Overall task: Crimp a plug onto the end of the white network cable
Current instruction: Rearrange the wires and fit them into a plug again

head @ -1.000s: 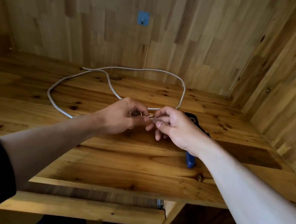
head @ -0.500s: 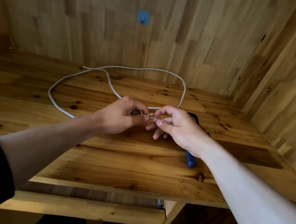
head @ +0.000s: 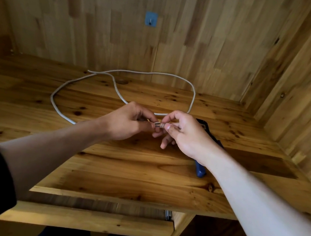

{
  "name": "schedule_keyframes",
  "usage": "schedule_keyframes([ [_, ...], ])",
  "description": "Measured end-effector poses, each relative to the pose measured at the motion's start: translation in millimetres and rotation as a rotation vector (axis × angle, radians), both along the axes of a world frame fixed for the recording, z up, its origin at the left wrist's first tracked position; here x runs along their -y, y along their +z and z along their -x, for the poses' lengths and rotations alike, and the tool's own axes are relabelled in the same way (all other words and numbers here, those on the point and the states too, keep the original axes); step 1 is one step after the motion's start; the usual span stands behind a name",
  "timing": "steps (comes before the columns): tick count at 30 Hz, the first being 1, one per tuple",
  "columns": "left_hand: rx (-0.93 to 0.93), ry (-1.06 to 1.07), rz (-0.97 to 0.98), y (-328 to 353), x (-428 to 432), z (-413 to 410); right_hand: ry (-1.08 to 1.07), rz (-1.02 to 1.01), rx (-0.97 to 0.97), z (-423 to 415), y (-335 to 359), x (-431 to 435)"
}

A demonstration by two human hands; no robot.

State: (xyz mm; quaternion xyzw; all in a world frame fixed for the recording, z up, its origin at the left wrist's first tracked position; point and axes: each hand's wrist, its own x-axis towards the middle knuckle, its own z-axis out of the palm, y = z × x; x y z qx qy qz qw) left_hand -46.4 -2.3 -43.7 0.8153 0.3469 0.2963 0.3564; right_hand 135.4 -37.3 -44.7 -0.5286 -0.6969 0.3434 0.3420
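Wood-panelled walls surround a pine tabletop. Both hands pinch together above it: left hand grips the white network cable end, right hand a small clear plug. Misaligned wires could buckle during insertion.

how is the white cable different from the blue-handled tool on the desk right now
The white cable is thin, pale and looped across the desk, one end pinched in the left hand. The blue-handled tool is dark, rigid, untouched and mostly hidden behind the right hand. Both rest on the desk.
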Motion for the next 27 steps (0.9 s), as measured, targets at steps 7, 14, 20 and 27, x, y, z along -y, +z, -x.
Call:
schedule_keyframes([
  [7,-0.041,0.045,-0.014,0.2,0.9,-2.4,-0.041,0.01,0.053,7.5,-5.5,0.5],
  [14,-0.069,0.044,-0.016,0.6,-0.5,-1.8,0.009,-0.004,0.137,6.0,-6.2,0.2],
  [20,-0.06,0.072,-0.06,-0.8,1.2,-2.8,0.029,0.001,0.155,4.5,-6.0,0.5],
  [27,-0.032,0.063,-0.065,-0.3,3.8,-1.2,0.01,-0.016,0.127,2.8,-3.3,1.7],
])
